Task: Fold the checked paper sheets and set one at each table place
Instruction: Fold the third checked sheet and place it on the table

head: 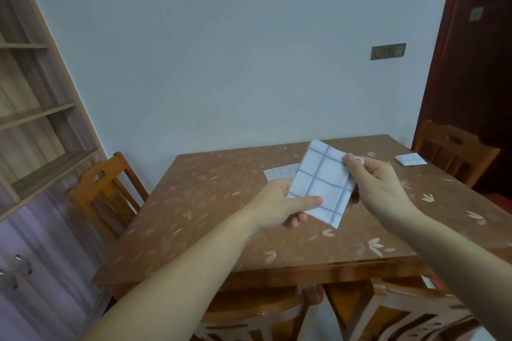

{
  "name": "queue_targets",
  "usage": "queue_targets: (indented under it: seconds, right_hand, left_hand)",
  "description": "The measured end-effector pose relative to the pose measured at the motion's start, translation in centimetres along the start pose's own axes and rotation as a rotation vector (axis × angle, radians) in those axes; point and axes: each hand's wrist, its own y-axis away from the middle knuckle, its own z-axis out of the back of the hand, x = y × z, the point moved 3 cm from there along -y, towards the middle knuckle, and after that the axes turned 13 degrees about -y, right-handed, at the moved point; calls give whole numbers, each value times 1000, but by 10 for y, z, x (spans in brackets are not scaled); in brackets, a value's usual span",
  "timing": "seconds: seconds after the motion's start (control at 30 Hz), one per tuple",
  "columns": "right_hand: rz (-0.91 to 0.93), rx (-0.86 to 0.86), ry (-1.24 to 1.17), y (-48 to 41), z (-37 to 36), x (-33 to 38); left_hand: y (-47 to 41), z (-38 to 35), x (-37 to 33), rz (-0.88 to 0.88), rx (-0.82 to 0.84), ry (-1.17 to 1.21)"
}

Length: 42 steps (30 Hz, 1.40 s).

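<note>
A folded white paper sheet with blue checks (321,183) is held in the air above the brown leaf-patterned table (210,202). My left hand (282,206) grips its lower left edge, thumb on top. My right hand (376,188) pinches its upper right edge. Another checked sheet (279,173) lies flat on the table behind the held one, partly hidden by it. A folded checked sheet (410,159) rests at the far right table place, in front of a chair.
Wooden chairs stand at the left side (108,191), the far right (454,151) and the near edge (393,310). A wooden shelf unit (36,108) fills the left wall. A dark door (476,63) is at the right.
</note>
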Motion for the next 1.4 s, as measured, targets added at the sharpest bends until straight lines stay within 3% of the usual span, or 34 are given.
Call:
queue_targets:
  seconds: [0.13, 0.27, 0.4, 0.6, 0.77, 1.0, 1.2, 1.4]
  right_hand:
    - [-49, -31, -59, 6, -4, -4]
    - [-115, 189, 23, 26, -25, -18]
    - [-30, 236, 143, 29, -31, -21]
    - [-71, 353, 183, 39, -47, -32]
    - [-80, 33, -4, 17, -43, -24]
    - [20, -64, 94, 4, -57, -34]
    - [-198, 361, 107, 28, -107, -66]
    - [-350, 359, 145, 30, -154, -103]
  left_hand:
    - [0, -5, -1, -39, -46, 54]
    - [-3, -10, -2, -65, -183, 143]
    - [-2, -4, 1, -39, -227, 151]
    - [-10, 13, 4, -155, -554, -30]
    - [-6, 8, 20, -158, -462, -123]
    - [-11, 20, 33, -168, -478, -128]
    - [-24, 48, 85, -105, -655, -103]
    - [-34, 72, 153, 92, -573, -118]
